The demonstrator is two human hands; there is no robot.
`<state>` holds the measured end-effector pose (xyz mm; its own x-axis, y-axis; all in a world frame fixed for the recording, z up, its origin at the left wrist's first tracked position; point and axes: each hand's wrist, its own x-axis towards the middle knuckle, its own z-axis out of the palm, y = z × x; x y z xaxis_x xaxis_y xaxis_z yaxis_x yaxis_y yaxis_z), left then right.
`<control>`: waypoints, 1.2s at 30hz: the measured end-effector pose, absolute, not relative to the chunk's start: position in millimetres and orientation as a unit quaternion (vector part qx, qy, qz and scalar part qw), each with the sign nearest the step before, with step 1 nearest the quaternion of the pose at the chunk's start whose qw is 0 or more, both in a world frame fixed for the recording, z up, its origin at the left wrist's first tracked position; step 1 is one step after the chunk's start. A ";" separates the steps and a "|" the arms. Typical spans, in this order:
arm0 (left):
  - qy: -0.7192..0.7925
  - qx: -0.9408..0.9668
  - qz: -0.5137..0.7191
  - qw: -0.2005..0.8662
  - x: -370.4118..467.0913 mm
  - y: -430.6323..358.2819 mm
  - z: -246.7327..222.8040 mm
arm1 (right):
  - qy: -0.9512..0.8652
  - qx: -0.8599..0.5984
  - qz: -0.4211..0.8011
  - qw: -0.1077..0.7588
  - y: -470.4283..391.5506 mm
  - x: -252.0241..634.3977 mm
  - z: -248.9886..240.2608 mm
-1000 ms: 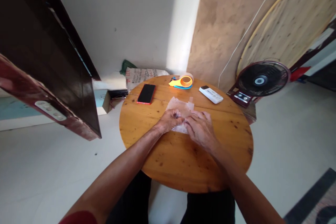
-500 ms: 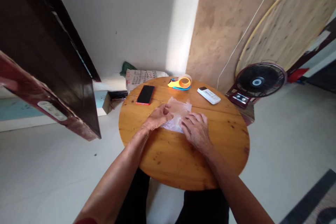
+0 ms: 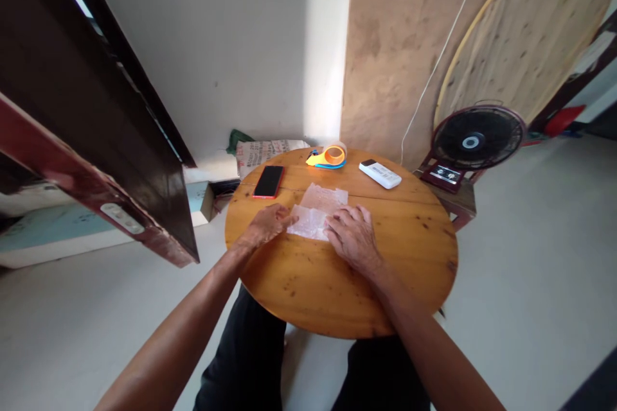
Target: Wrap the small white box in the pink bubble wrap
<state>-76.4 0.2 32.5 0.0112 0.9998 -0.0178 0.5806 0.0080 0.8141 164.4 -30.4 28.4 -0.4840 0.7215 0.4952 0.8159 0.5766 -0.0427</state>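
A sheet of clear bubble wrap [image 3: 314, 212] lies on the round wooden table [image 3: 337, 282], its near part looking folded over. At its left edge is my left hand [image 3: 270, 223], thumb and fingers apart, with the thumb near the plastic. My right hand [image 3: 354, 236] rests palm down over the sheet's right side, fingers spread and touching it.
Beyond the wrap are a red-edged phone [image 3: 268, 182], an orange and blue tape dispenser [image 3: 330, 156] and a white remote-like device [image 3: 380, 174]. A fan [image 3: 471, 142] stands right of the table. A dark door [image 3: 125, 141] is at the left.
My left hand has moved left from above the wrap to its left edge, and its fingers have opened. My right hand stays on the right side. The view has shifted slightly.
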 end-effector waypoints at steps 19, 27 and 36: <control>0.663 0.569 0.285 0.394 -29.2 15.8 36.4 | -0.852 -0.447 -0.118 0.247 -27.5 163.0 21.2; 0.601 0.602 0.295 0.435 6.7 5.0 49.6 | -0.849 -0.444 -0.081 0.275 -27.2 164.6 21.3; 0.456 0.798 0.257 0.299 -10.7 -23.7 52.4 | -0.829 -0.457 -0.020 0.320 -23.9 168.1 18.6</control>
